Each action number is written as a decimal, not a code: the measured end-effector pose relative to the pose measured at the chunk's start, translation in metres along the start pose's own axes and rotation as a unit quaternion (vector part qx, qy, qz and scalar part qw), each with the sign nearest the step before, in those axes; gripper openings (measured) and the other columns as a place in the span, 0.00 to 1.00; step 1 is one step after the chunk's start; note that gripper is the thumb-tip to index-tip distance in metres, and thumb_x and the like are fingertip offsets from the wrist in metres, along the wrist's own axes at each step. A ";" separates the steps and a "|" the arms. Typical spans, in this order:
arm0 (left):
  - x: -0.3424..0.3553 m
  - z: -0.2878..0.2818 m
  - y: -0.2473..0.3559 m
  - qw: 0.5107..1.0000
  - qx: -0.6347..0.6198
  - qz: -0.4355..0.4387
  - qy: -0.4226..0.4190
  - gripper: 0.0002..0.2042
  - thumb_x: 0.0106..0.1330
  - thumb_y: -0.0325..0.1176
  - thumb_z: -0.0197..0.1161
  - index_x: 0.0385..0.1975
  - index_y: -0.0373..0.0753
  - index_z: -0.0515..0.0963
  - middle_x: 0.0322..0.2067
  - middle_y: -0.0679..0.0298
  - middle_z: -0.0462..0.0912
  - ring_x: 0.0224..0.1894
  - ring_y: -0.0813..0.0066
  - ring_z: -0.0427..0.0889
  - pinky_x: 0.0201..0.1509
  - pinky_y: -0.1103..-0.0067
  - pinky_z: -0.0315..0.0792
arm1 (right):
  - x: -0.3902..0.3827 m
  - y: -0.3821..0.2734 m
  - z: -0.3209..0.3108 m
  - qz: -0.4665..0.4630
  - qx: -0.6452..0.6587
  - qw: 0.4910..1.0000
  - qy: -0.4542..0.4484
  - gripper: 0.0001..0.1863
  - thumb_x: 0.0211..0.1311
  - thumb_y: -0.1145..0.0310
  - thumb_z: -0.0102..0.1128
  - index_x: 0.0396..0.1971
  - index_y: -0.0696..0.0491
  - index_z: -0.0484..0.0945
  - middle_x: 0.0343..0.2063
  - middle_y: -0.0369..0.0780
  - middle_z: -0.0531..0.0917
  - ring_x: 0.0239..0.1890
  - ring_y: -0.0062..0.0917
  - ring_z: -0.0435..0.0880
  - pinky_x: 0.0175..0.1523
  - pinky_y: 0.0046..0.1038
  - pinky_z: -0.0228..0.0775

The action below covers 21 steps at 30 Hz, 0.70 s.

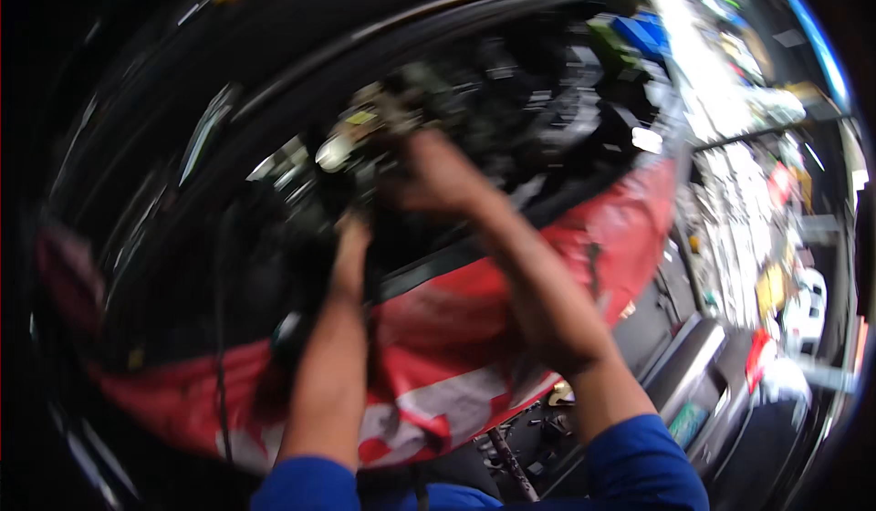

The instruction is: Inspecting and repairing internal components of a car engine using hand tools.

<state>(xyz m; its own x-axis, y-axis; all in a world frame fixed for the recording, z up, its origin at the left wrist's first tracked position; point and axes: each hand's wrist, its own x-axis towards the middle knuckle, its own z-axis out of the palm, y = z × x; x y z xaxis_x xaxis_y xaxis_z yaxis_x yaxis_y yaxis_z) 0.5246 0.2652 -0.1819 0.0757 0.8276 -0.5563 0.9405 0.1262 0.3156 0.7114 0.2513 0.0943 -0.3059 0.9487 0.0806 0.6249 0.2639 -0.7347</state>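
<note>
Both my arms reach over a red cover (pixel 447 319) into a dark engine bay crowded with metal parts. My left hand (pixel 353 226) is low among the dark parts, its fingers hidden in shadow. Further right and higher, my right hand (pixel 433 178) is smeared by motion, close to a brownish metal part (pixel 392 109). Whether either hand grips anything cannot be made out. Just beyond my left hand is a bright round piece (pixel 334 152), with a small yellow patch (pixel 360 117) beside it.
The raised dark panel (pixel 301 64) arches over the far side. Blue (pixel 643 32) and green (pixel 610 41) items lie at the bay's far right. A cluttered bright floor area (pixel 730 210) spreads at right. Near my right elbow is a dark bumper-like piece (pixel 698 365).
</note>
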 end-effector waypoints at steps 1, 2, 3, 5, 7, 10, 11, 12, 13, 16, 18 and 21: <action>0.001 0.011 0.013 0.999 0.001 -0.046 0.000 0.21 0.74 0.52 0.44 0.62 0.54 0.69 0.55 0.67 0.77 0.50 0.74 0.78 0.47 0.76 0.73 | -0.006 -0.006 -0.013 0.021 0.034 0.999 -0.008 0.23 0.49 0.71 0.63 0.49 0.60 0.78 0.40 0.49 0.84 0.45 0.34 0.83 0.53 0.33 0.73; 0.001 0.024 0.038 0.995 -0.083 -0.059 0.010 0.19 0.71 0.49 0.49 0.56 0.51 0.72 0.50 0.65 0.79 0.48 0.71 0.80 0.46 0.74 0.74 | -0.015 0.003 -0.018 -0.081 0.072 0.987 0.115 0.21 0.52 0.72 0.63 0.49 0.59 0.78 0.40 0.47 0.85 0.43 0.30 0.84 0.51 0.32 0.73; 0.001 0.034 0.047 0.984 -0.158 -0.075 0.028 0.16 0.68 0.46 0.54 0.51 0.48 0.76 0.46 0.62 0.82 0.45 0.68 0.81 0.45 0.72 0.75 | -0.021 0.007 -0.022 -0.040 0.085 0.992 0.080 0.20 0.52 0.68 0.63 0.46 0.59 0.79 0.38 0.50 0.84 0.42 0.38 0.84 0.50 0.34 0.74; 0.003 0.030 0.014 0.966 -0.226 -0.107 0.066 0.14 0.64 0.42 0.59 0.46 0.45 0.80 0.41 0.60 0.84 0.42 0.65 0.83 0.44 0.70 0.75 | -0.010 -0.011 -0.026 0.020 0.072 0.997 0.033 0.20 0.53 0.65 0.63 0.44 0.59 0.80 0.34 0.52 0.84 0.40 0.44 0.84 0.47 0.37 0.75; 0.012 0.022 -0.016 0.970 -0.214 -0.096 0.065 0.14 0.63 0.41 0.60 0.46 0.45 0.80 0.41 0.59 0.84 0.42 0.64 0.83 0.44 0.69 0.76 | -0.007 -0.024 -0.020 0.055 0.032 0.997 0.032 0.18 0.55 0.64 0.60 0.44 0.58 0.80 0.30 0.53 0.83 0.35 0.43 0.85 0.44 0.37 0.74; 0.021 0.023 -0.022 0.975 -0.207 -0.052 0.055 0.14 0.62 0.39 0.62 0.46 0.44 0.80 0.41 0.57 0.85 0.42 0.63 0.84 0.44 0.67 0.76 | -0.003 -0.015 -0.013 0.011 0.019 0.998 0.067 0.19 0.56 0.63 0.59 0.45 0.58 0.80 0.30 0.55 0.83 0.35 0.44 0.85 0.44 0.37 0.74; 0.022 0.023 -0.022 0.977 -0.204 -0.035 0.053 0.14 0.61 0.38 0.62 0.46 0.44 0.80 0.41 0.56 0.85 0.42 0.62 0.84 0.44 0.67 0.76 | -0.004 -0.014 -0.011 0.020 0.013 0.997 0.072 0.19 0.56 0.63 0.59 0.45 0.58 0.80 0.30 0.55 0.83 0.36 0.45 0.85 0.45 0.38 0.74; 0.021 0.026 -0.021 0.978 -0.202 -0.018 0.047 0.15 0.60 0.37 0.63 0.47 0.44 0.80 0.40 0.56 0.85 0.42 0.62 0.84 0.44 0.66 0.76 | -0.004 -0.017 -0.011 0.021 0.013 0.997 0.072 0.19 0.56 0.63 0.59 0.45 0.58 0.80 0.30 0.55 0.83 0.36 0.45 0.85 0.45 0.38 0.74; 0.018 0.028 -0.022 0.978 -0.200 -0.020 0.048 0.15 0.60 0.37 0.63 0.47 0.44 0.80 0.40 0.56 0.85 0.42 0.62 0.84 0.44 0.66 0.76 | -0.003 -0.021 -0.011 0.018 0.017 0.998 0.064 0.19 0.57 0.63 0.59 0.45 0.58 0.80 0.31 0.55 0.83 0.36 0.46 0.84 0.45 0.38 0.74; -0.008 0.038 -0.030 0.922 -0.360 -0.085 0.119 0.22 0.61 0.27 0.57 0.57 0.47 0.76 0.37 0.60 0.83 0.35 0.71 0.80 0.40 0.69 0.74 | 0.002 -0.033 -0.007 -0.016 0.020 0.997 0.068 0.19 0.57 0.63 0.59 0.45 0.57 0.81 0.31 0.54 0.83 0.37 0.47 0.84 0.46 0.38 0.74; -0.033 0.051 0.032 0.914 -0.394 -0.099 -0.004 0.26 0.63 0.28 0.55 0.64 0.47 0.69 0.39 0.57 0.84 0.38 0.67 0.82 0.42 0.70 0.74 | -0.018 -0.001 -0.018 0.033 -0.003 0.998 0.048 0.18 0.57 0.63 0.59 0.45 0.58 0.81 0.31 0.54 0.83 0.37 0.47 0.84 0.46 0.38 0.74; -0.029 0.035 0.013 0.947 -0.311 -0.072 0.036 0.27 0.66 0.32 0.56 0.66 0.48 0.64 0.45 0.53 0.83 0.43 0.61 0.84 0.45 0.69 0.75 | -0.010 -0.016 -0.018 0.039 0.027 0.997 0.054 0.17 0.57 0.63 0.60 0.43 0.58 0.81 0.31 0.53 0.84 0.37 0.46 0.84 0.46 0.39 0.74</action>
<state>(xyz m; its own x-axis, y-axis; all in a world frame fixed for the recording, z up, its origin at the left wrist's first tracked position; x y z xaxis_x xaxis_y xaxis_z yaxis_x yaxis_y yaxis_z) 0.5464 0.2242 -0.1884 -0.0820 0.8098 -0.5810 0.5609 0.5194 0.6447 0.7169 0.2403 0.1174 -0.1773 0.9799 0.0916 0.6030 0.1817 -0.7767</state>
